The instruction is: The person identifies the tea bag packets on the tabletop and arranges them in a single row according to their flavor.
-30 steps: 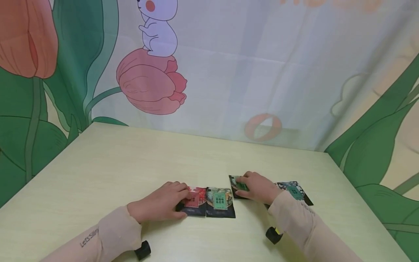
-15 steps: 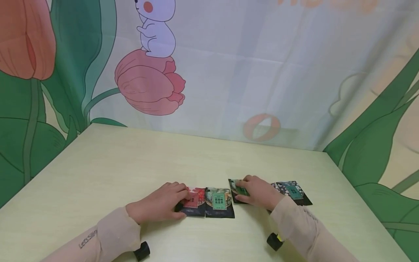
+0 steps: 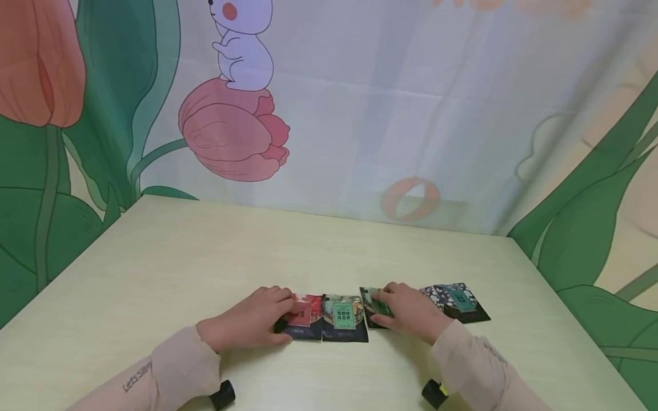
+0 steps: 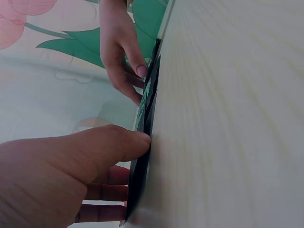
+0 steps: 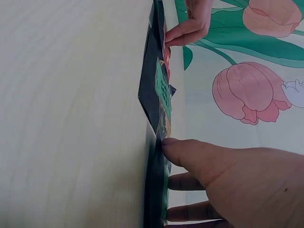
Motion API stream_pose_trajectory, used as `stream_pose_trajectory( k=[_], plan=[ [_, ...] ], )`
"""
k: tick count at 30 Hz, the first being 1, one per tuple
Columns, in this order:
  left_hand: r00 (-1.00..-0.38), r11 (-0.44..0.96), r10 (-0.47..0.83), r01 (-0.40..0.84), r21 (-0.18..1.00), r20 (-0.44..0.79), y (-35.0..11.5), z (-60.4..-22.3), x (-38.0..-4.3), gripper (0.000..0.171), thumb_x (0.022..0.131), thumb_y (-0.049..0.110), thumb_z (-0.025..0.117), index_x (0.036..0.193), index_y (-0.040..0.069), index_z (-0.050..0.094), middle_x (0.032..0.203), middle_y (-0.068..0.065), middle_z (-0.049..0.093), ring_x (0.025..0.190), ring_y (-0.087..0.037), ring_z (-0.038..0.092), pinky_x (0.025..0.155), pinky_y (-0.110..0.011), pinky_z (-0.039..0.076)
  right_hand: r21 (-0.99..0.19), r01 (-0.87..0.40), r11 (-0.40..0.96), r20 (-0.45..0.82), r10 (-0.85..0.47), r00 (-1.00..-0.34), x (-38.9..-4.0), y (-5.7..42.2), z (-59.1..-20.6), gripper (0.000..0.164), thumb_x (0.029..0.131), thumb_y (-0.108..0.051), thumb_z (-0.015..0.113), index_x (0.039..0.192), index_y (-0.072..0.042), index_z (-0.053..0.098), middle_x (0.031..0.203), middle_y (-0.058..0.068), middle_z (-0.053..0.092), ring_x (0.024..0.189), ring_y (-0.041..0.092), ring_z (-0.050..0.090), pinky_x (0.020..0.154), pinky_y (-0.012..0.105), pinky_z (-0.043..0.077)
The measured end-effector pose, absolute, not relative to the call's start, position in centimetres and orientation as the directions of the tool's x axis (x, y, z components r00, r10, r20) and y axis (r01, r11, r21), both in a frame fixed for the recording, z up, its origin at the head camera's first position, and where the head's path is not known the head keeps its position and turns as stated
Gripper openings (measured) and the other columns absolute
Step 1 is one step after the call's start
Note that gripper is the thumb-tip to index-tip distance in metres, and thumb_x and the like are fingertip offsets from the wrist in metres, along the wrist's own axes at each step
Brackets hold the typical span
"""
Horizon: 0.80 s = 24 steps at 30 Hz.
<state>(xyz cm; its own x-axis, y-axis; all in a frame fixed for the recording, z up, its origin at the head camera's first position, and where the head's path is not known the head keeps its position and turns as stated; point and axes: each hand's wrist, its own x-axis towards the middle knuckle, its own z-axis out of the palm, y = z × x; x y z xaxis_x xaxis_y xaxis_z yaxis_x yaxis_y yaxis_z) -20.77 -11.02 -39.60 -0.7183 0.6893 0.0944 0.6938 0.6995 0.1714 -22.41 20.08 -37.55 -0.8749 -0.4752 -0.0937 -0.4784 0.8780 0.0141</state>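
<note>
In the head view my left hand [image 3: 249,321] rests on a red-and-black sachet [image 3: 311,315], covering its left part. Edge to edge with it lies a sachet with a light green label [image 3: 344,317]. My right hand [image 3: 409,311] presses on a dark green sachet [image 3: 367,298], right beside the green-labelled one, and hides much of it. In the right wrist view the right thumb [image 5: 178,147] touches that sachet's near edge, with the fingers spread over its face. The left wrist view shows the left thumb [image 4: 135,145] at the sachet's near edge, fingers apart from it.
Right of the right hand lie two dark floral sachets, one partly hidden [image 3: 433,297] and one with a teal label [image 3: 465,302]. Small black devices [image 3: 223,394] sit under both wrists. Behind the pale table [image 3: 205,257] hangs a printed curtain [image 3: 334,114].
My right hand has slid the dark green sachet toward me, roughly into line with the two left sachets. The partly hidden floral sachet shows more. The left hand stays in place.
</note>
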Motion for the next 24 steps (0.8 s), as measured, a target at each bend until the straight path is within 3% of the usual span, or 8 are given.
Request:
stream_pose_trajectory(
  k=[24],
  plan=[
    [-0.715, 0.696, 0.692, 0.698, 0.171, 0.098, -11.0, -39.8, -20.9, 0.042, 0.082, 0.037, 0.073, 0.114, 0.011, 0.062, 0.113, -0.001, 0.058, 0.102, -0.016, 0.051, 0.096, -0.041, 0.043, 0.026, -0.484, 0.875, -0.039, -0.483, -0.875, -20.4, 20.4, -38.0, 0.051, 0.09, -0.042, 0.063, 0.129, -0.009, 0.06, 0.112, 0.012, 0.063, 0.097, 0.027, 0.061, 0.086, 0.044, 0.052]
  ],
)
